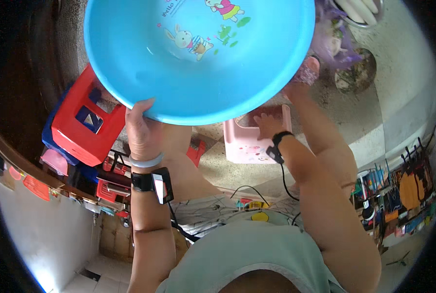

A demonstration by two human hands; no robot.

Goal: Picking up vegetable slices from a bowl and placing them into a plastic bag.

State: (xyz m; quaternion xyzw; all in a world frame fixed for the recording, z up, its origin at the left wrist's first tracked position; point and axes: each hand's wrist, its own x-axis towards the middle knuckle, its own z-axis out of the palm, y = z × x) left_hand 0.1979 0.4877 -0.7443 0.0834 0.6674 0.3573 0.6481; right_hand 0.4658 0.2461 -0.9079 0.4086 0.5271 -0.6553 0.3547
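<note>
A large light-blue plastic basin [203,93] with cartoon rabbits printed inside fills the top of the view. My left hand [142,129] is closed on its near left rim, thumb over the edge and fingers hidden underneath. Below the basin's near right side is a small pink plastic stool [249,152] with printed pictures. My right hand [267,126] lies at the stool's open side, fingers spread over the dark gap. Whether the fingertips press on the stool is hard to see.
A red plastic stool [74,139] stands at the left against a blue one [47,128]. At the upper right are a purple plastic bag [344,58], a metal bowl with dark scraps [371,68] and a container of long white vegetables [362,10]. Cluttered shelves [391,195] line the right.
</note>
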